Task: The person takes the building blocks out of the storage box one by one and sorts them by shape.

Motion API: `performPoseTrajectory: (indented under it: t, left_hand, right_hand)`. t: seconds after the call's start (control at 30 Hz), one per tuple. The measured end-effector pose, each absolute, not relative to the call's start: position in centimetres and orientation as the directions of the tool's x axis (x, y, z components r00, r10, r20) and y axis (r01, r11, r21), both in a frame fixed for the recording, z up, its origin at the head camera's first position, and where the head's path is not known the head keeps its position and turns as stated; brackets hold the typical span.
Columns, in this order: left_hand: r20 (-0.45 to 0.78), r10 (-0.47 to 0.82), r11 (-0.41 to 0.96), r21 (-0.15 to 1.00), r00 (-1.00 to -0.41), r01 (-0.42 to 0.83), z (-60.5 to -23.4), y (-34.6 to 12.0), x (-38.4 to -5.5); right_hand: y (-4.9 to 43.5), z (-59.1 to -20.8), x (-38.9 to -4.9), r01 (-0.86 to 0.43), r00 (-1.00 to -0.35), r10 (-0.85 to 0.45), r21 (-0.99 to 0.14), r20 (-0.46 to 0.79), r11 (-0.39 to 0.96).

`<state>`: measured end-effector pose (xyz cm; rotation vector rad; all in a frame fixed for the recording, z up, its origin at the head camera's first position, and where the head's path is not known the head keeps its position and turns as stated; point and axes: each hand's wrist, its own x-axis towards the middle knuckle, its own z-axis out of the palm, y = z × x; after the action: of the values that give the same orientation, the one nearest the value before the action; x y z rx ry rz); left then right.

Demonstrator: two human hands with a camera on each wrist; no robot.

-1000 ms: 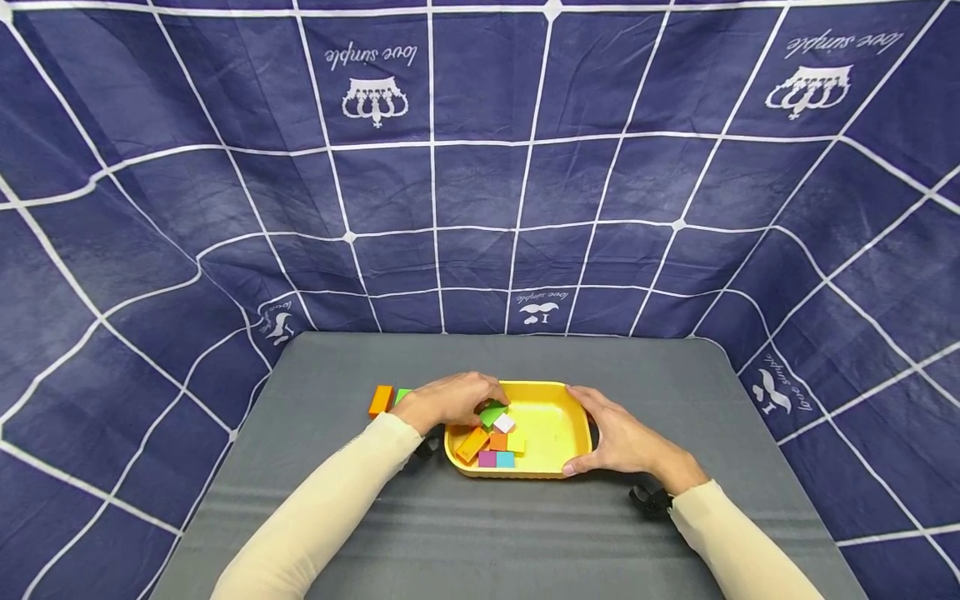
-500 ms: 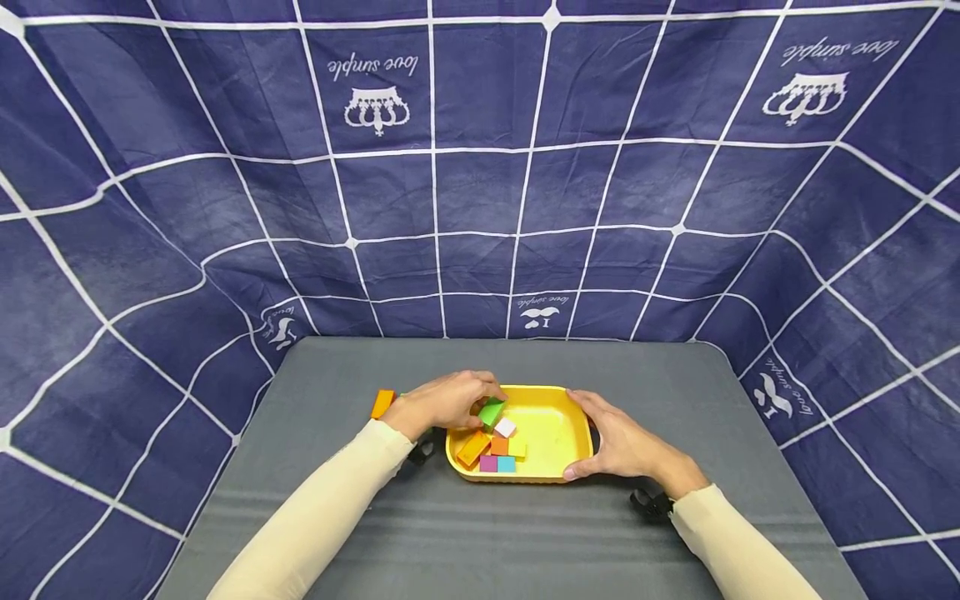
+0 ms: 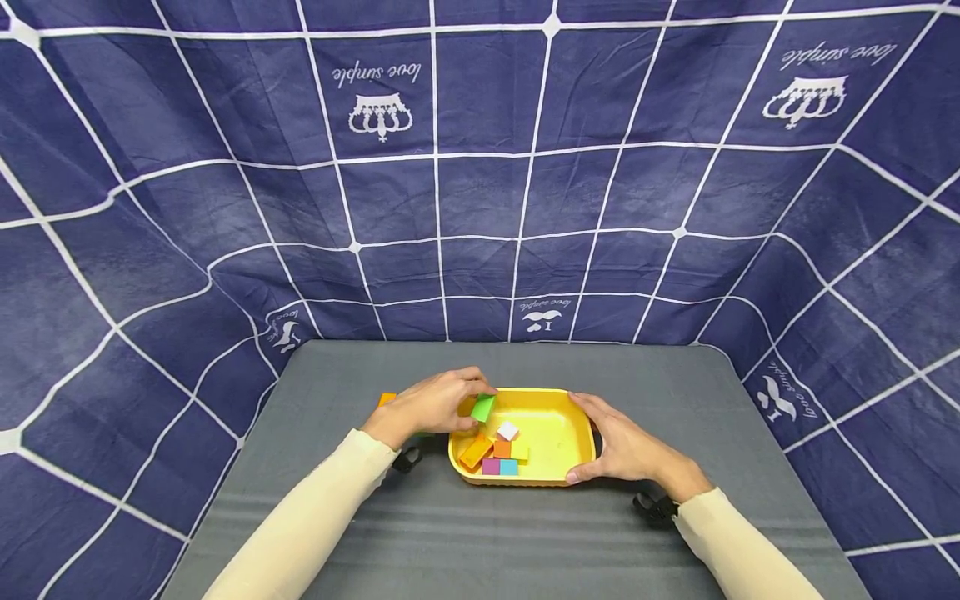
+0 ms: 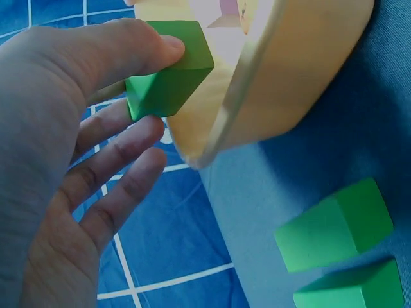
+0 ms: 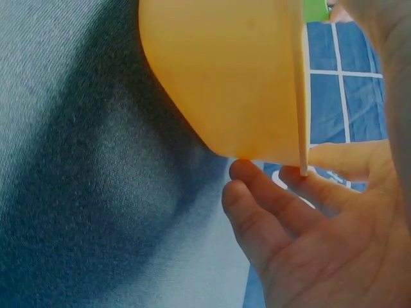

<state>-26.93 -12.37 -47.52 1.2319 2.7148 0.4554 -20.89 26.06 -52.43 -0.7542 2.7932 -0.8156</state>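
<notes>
My left hand (image 3: 431, 406) pinches a green block (image 3: 482, 407) between thumb and fingers, above the left end of a yellow tray (image 3: 555, 429). In the left wrist view the held block (image 4: 173, 70) hangs at the tray's rim, its other fingers spread below. The right hand (image 3: 628, 443) holds the tray's right end, thumb at the near corner and fingers at the far one. Inside the tray's left part lie a long orange block (image 3: 476, 452), a white block (image 3: 507, 431), a small orange block (image 3: 502, 450), and yellow, purple (image 3: 491, 467) and blue (image 3: 508, 467) blocks.
Outside the tray, two green blocks (image 4: 334, 224) lie on the grey table (image 3: 480, 542), mostly hidden by the left hand in the head view. An orange block (image 3: 387, 398) peeks out behind that hand. Blue grid-patterned cloth (image 3: 480, 192) rises at the back and sides.
My left hand has lifted the green block off the other blocks and shifted it left, toward the tray's left rim. The right hand keeps its hold on the tray.
</notes>
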Motion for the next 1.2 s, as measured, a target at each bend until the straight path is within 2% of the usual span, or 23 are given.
performPoseTrajectory:
  t: [0.13, 0.4, 0.87, 1.2]
  left_hand:
    - [0.043, 0.745, 0.622, 0.318, -0.666, 0.716, -47.2, -13.1, -26.7]
    - [0.086, 0.712, 0.642, 0.322, -0.696, 0.696, -46.7, -15.1, -26.5]
    - [0.156, 0.633, 0.699, 0.307, -0.758, 0.646, -46.9, -19.8, -26.3]
    - [0.156, 0.598, 0.719, 0.331, -0.786, 0.612, -47.6, -22.4, -26.4]
  right_hand:
    - [26.2, -52.3, -20.8, -0.424, -0.863, -0.505, -0.559, 0.010, 0.713]
    - [27.0, -52.6, -21.6, -0.348, -0.843, -0.537, -0.728, -0.033, 0.591]
    - [27.3, -52.9, -22.0, -0.356, -0.846, -0.533, -0.724, -0.019, 0.591]
    - [27.5, -53.0, -21.9, -0.340, -0.865, -0.500, -0.695, -0.034, 0.634]
